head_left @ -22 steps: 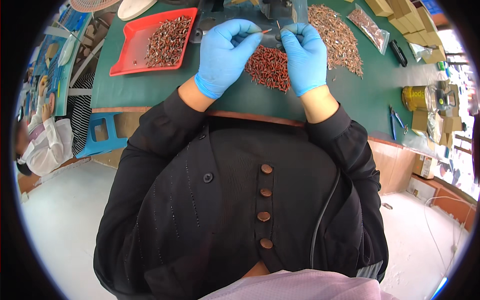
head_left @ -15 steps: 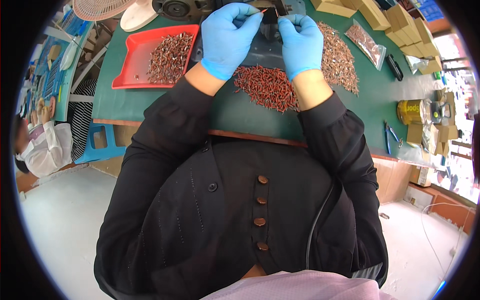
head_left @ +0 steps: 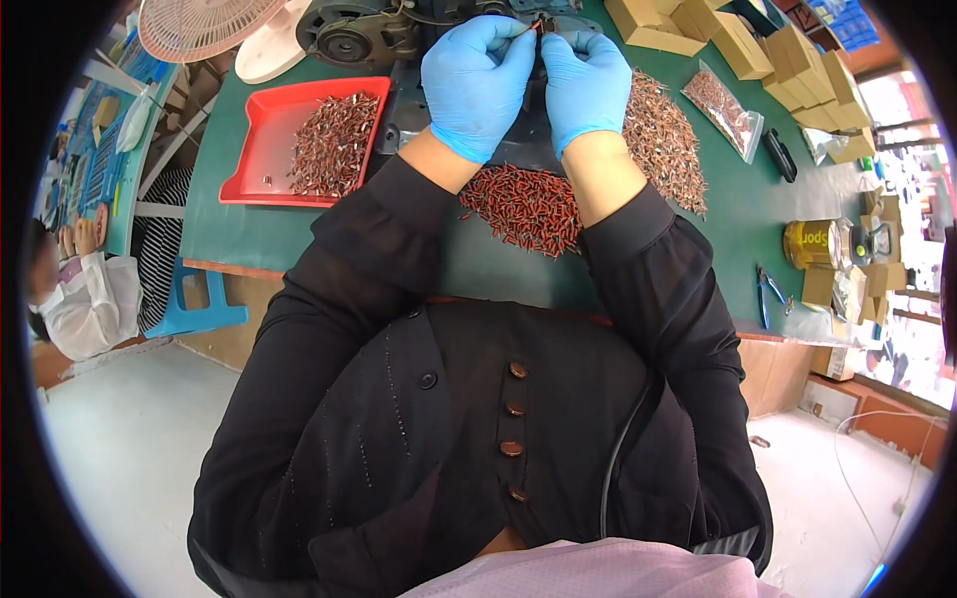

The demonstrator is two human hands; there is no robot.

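Both my hands wear blue gloves and meet at the far side of the green table (head_left: 279,239). My left hand (head_left: 477,82) and my right hand (head_left: 583,80) pinch one small red part (head_left: 537,25) between their fingertips, close against a dark machine (head_left: 478,20) at the table's back. A heap of small red parts (head_left: 523,204) lies on the table between my forearms. A red tray (head_left: 254,159) with more such parts in it stands to the left.
A second spread of brownish parts (head_left: 660,140) lies right of my hands, with a clear bag of parts (head_left: 723,105) beyond it. Cardboard boxes (head_left: 748,45) line the back right. Pliers (head_left: 766,289) and a yellow tape roll (head_left: 809,242) lie at the right. A fan (head_left: 199,25) stands back left. Another person (head_left: 70,299) sits far left.
Both hands have moved away from me, from above the red heap to the dark machine at the table's back, still holding the small part between them.
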